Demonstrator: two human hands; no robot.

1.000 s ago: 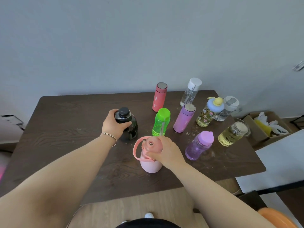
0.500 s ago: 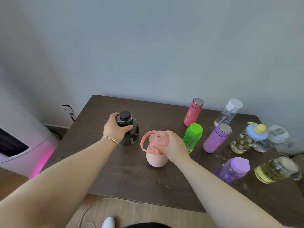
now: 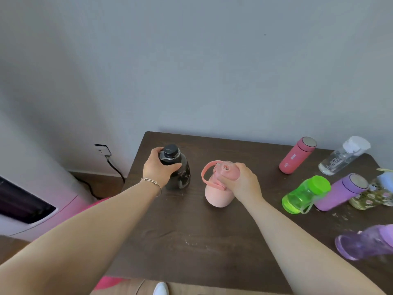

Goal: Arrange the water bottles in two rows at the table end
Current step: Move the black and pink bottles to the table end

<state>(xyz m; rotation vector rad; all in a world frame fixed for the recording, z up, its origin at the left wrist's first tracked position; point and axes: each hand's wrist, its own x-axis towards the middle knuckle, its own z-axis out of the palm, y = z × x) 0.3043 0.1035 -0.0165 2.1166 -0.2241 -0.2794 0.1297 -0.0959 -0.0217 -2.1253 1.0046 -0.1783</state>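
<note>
Left hand (image 3: 159, 168) wrapped around neck of black bottle (image 3: 177, 169), bottle upright near far left corner of dark wooden table (image 3: 191, 235). Right hand (image 3: 241, 181) clamped on lid of pink bottle (image 3: 217, 192), strap loop seen at its left side. Two held bottles near each other, not touching. Red flask (image 3: 296, 155), clear bottle (image 3: 342, 156), green bottle (image 3: 304, 194), lilac flask (image 3: 340, 192), purple bottle (image 3: 365, 241) grouped at right, well apart from held pair.

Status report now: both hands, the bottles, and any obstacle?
Left hand grips dark round bottle. Right hand grips pink handled bottle. Nothing blocks that table end.
</note>
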